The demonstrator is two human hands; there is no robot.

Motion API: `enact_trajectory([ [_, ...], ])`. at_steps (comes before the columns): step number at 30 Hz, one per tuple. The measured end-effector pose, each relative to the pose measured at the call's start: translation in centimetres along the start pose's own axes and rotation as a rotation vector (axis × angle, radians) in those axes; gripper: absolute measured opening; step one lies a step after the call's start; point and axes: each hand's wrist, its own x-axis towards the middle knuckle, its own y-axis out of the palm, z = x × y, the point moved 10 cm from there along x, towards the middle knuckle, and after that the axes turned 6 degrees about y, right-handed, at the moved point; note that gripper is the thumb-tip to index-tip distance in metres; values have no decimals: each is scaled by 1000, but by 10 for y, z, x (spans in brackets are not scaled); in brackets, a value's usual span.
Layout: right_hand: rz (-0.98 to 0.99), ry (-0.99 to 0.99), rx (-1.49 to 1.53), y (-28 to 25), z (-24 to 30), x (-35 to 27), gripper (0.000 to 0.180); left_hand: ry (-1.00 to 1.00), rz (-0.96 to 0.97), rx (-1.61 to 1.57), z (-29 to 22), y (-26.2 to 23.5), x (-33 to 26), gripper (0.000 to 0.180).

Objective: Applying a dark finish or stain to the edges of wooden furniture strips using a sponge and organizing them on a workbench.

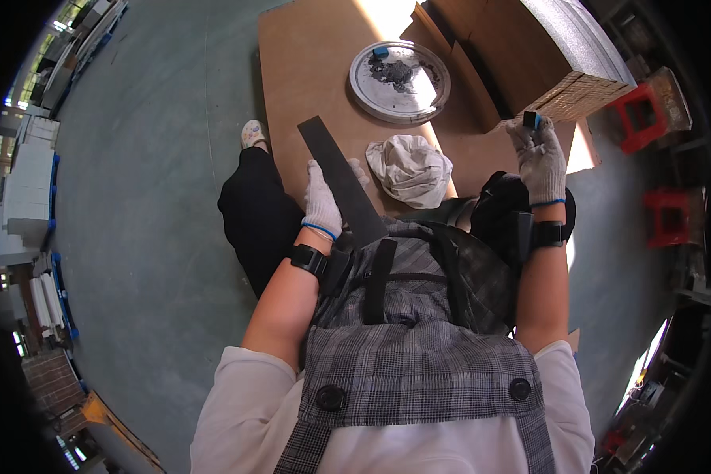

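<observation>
My left hand (pixel 322 207), in a white knit glove, grips a long flat dark grey strip (pixel 341 175) by its edge. The strip slants from over the brown board down to my lap, and some fingertips show past its far side. Out to the right, my gloved right hand (pixel 542 164) is closed on a small black-and-blue block (pixel 532 121), held up near the stacked strips. A crumpled white cloth (pixel 411 170) lies between my hands. Beyond it sits a round pale lid-like tray (pixel 362 93) with dark powdery crumbs (pixel 396 74) and another small blue block (pixel 380 52).
The brown board (pixel 304 59) is a low work surface before my knees. Long brown strips (pixel 521 51) are stacked at its right back, with light-coloured ends. Two red stools (pixel 665 217) stand on the floor to the right. Shelves and stacked goods (pixel 31 174) line the left.
</observation>
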Motion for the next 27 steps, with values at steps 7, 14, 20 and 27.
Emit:
enact_trajectory([
  [7, 15, 16, 22, 5, 2, -3, 18, -19, 10, -136, -1, 4, -4, 67],
  [14, 29, 32, 24, 10, 4, -3, 19, 0, 13, -94, -6, 14, -9, 66],
  [20, -18, 20, -14, 3, 9, -1, 24, 19, 2, -103, -5, 15, -5, 67],
  [27, -41, 37, -48, 3, 7, -7, 25, -2, 19, -57, -3, 20, -8, 70],
])
